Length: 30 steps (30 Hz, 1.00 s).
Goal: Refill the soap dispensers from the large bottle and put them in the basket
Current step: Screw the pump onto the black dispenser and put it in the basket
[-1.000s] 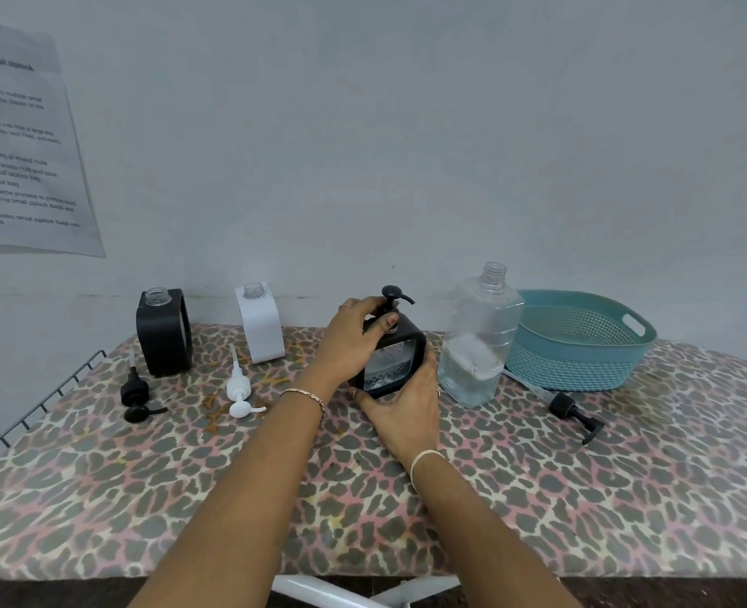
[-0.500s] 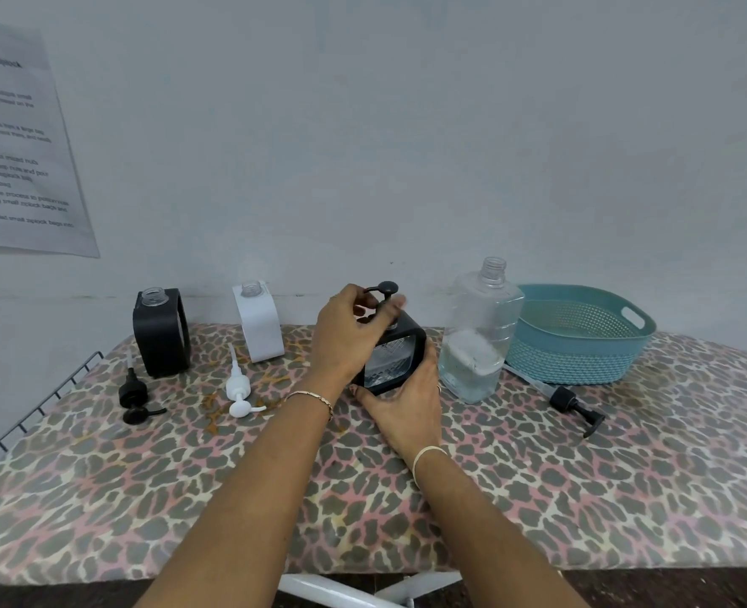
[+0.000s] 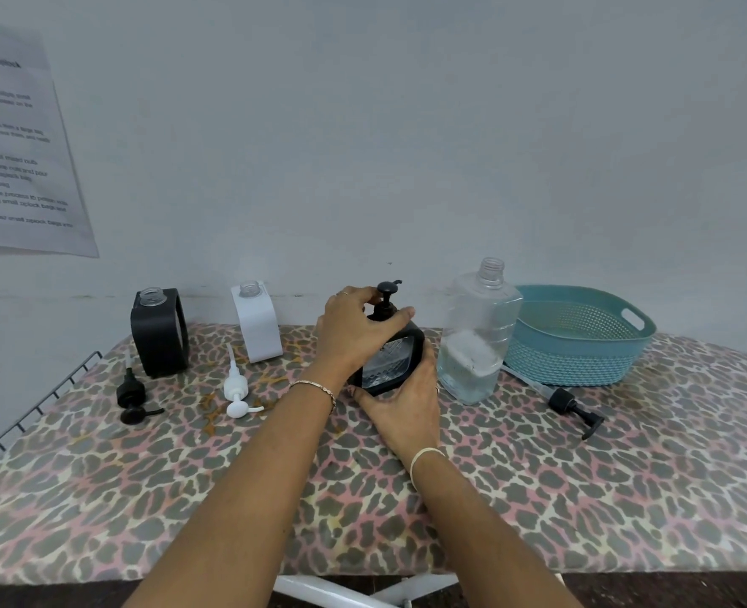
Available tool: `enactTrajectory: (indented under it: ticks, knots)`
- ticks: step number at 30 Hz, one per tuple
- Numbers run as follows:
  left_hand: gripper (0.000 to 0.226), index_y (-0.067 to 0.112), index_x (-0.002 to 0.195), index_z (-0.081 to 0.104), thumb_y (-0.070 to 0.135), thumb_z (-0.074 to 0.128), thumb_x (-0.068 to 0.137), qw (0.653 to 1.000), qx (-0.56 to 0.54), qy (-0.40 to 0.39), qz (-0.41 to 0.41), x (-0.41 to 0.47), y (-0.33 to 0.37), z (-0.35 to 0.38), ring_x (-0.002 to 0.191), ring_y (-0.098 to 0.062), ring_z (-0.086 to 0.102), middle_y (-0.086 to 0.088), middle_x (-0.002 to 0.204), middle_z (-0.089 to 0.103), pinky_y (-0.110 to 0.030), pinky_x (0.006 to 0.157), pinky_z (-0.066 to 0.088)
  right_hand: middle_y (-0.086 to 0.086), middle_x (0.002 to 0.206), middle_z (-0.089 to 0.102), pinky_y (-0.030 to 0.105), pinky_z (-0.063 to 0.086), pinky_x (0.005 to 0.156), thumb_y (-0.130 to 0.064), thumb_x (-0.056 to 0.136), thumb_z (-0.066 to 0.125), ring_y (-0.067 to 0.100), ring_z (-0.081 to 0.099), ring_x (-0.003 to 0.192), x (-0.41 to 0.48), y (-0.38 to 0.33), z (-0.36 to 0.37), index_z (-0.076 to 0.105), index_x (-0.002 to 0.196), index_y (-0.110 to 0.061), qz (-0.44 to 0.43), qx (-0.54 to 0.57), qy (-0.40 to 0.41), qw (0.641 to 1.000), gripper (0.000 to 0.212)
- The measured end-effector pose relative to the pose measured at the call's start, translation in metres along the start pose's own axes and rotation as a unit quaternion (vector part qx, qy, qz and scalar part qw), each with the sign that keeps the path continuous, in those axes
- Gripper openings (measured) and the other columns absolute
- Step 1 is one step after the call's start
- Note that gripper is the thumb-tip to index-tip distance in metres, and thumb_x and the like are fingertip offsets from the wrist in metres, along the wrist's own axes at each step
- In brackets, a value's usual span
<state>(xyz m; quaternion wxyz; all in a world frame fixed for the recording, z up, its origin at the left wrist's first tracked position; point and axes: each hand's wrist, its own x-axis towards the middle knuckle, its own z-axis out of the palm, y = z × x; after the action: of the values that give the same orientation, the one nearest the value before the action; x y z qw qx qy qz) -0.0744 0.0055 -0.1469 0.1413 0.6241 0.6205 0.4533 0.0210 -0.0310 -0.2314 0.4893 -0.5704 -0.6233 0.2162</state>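
A black-framed clear soap dispenser (image 3: 388, 361) stands mid-table with its black pump (image 3: 387, 296) on top. My left hand (image 3: 354, 331) grips the pump collar from above. My right hand (image 3: 402, 401) holds the dispenser's lower body from the front. Just to its right stands the large clear bottle (image 3: 477, 340), uncapped, with a little liquid at the bottom. The teal basket (image 3: 582, 344) sits behind and right of the bottle. At the back left stand a black dispenser (image 3: 160, 333) and a white dispenser (image 3: 257, 324), both without pumps.
A black pump (image 3: 132, 399) and a white pump (image 3: 236, 390) lie loose on the leopard-print cloth (image 3: 143, 498) at left. The large bottle's black pump (image 3: 571, 405) lies right of it. A wire rack edge (image 3: 29, 410) borders the left side. A paper sheet (image 3: 16, 142) hangs on the wall.
My left hand has turned on the pump collar, and the pump's nozzle now points right and back. The right hand has kept its hold on the dispenser's body.
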Motion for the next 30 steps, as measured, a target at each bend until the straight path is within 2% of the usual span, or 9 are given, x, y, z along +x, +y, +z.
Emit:
enactTrajectory:
  ticks: [2, 6, 11, 13, 15, 20, 24, 27, 30]
  knots:
    - [0.065, 0.034, 0.103, 0.065, 0.08, 0.061, 0.058, 0.999, 0.034, 0.02, 0.002, -0.0007, 0.0003, 0.0003, 0.103, -0.016, 0.056, 0.015, 0.098, 0.063, -0.045, 0.088, 0.048, -0.001, 0.147, 0.033, 0.037, 0.037, 0.11, -0.057, 0.055, 0.083, 0.015, 0.034, 0.136, 0.0004, -0.0004, -0.0002, 0.012, 0.149, -0.018, -0.001, 0.005, 0.002, 1.0, 0.123]
    - [0.047, 0.036, 0.107, 0.063, 0.06, 0.07, 0.067, 0.998, 0.006, 0.062, -0.008, -0.0029, 0.0016, 0.0015, 0.098, -0.015, 0.059, 0.02, 0.084, 0.064, -0.046, 0.089, 0.047, 0.0, 0.147, 0.032, 0.04, 0.038, 0.109, -0.056, 0.056, 0.082, 0.016, 0.034, 0.137, 0.0009, 0.0003, 0.0011, 0.011, 0.149, -0.017, 0.005, -0.003, -0.003, 1.0, 0.123]
    - [0.029, 0.045, 0.1, 0.058, 0.043, 0.06, 0.071, 0.999, -0.023, 0.039, 0.018, -0.0086, 0.0048, 0.0035, 0.112, -0.012, 0.055, 0.022, 0.106, 0.063, -0.043, 0.099, 0.043, 0.001, 0.146, 0.034, 0.041, 0.04, 0.107, -0.053, 0.056, 0.081, 0.016, 0.035, 0.135, 0.0008, 0.0008, 0.0021, 0.013, 0.148, -0.015, 0.002, -0.002, -0.001, 1.0, 0.12]
    - [0.037, 0.042, 0.104, 0.059, 0.053, 0.067, 0.069, 0.998, 0.017, 0.057, 0.019, -0.0071, 0.0047, 0.0041, 0.113, -0.013, 0.05, 0.017, 0.111, 0.058, -0.039, 0.095, 0.041, 0.0, 0.146, 0.034, 0.041, 0.04, 0.107, -0.054, 0.056, 0.081, 0.016, 0.035, 0.136, 0.0005, 0.001, 0.0018, 0.013, 0.148, -0.016, 0.002, 0.0, 0.0, 1.0, 0.121]
    - [0.054, 0.035, 0.109, 0.059, 0.065, 0.071, 0.065, 0.997, 0.044, 0.071, -0.001, -0.0059, 0.0052, 0.0042, 0.105, -0.01, 0.048, 0.015, 0.103, 0.058, -0.036, 0.088, 0.038, 0.0, 0.146, 0.033, 0.04, 0.039, 0.107, -0.055, 0.055, 0.08, 0.016, 0.034, 0.136, 0.0004, 0.0009, 0.0018, 0.013, 0.148, -0.017, 0.003, 0.0, -0.001, 1.0, 0.122]
    - [0.045, 0.032, 0.106, 0.057, 0.05, 0.076, 0.07, 0.995, 0.029, 0.091, 0.004, -0.0058, 0.0043, 0.0012, 0.098, -0.01, 0.06, 0.018, 0.084, 0.063, -0.039, 0.091, 0.042, 0.001, 0.143, 0.037, 0.041, 0.04, 0.106, -0.055, 0.054, 0.08, 0.018, 0.037, 0.134, 0.0013, 0.0011, 0.0026, 0.015, 0.147, -0.016, 0.006, 0.004, 0.001, 1.0, 0.12]
    - [0.043, 0.035, 0.109, 0.059, 0.039, 0.066, 0.067, 0.999, -0.026, 0.041, 0.022, -0.0077, 0.0017, -0.0017, 0.103, 0.001, 0.06, 0.023, 0.096, 0.064, -0.042, 0.098, 0.046, 0.002, 0.145, 0.035, 0.04, 0.037, 0.109, -0.054, 0.056, 0.083, 0.017, 0.034, 0.136, 0.0008, 0.0024, 0.0025, 0.012, 0.149, -0.015, 0.001, -0.004, -0.004, 1.0, 0.123]
    - [0.042, 0.042, 0.106, 0.056, 0.049, 0.068, 0.066, 0.999, -0.029, 0.035, 0.023, -0.0071, 0.0018, -0.0002, 0.106, -0.003, 0.058, 0.023, 0.1, 0.064, -0.043, 0.098, 0.046, 0.002, 0.146, 0.034, 0.04, 0.037, 0.109, -0.056, 0.056, 0.081, 0.017, 0.033, 0.137, 0.0006, 0.0022, 0.0022, 0.012, 0.149, -0.015, 0.0, -0.006, -0.002, 1.0, 0.122]
    - [0.061, 0.034, 0.111, 0.053, 0.061, 0.076, 0.062, 0.998, -0.027, 0.061, -0.009, -0.0048, 0.0008, 0.0013, 0.101, -0.009, 0.061, 0.022, 0.085, 0.064, -0.046, 0.094, 0.047, 0.002, 0.146, 0.034, 0.041, 0.038, 0.108, -0.057, 0.056, 0.08, 0.017, 0.034, 0.136, 0.0008, 0.0013, 0.0022, 0.013, 0.148, -0.015, 0.004, -0.002, -0.001, 1.0, 0.122]
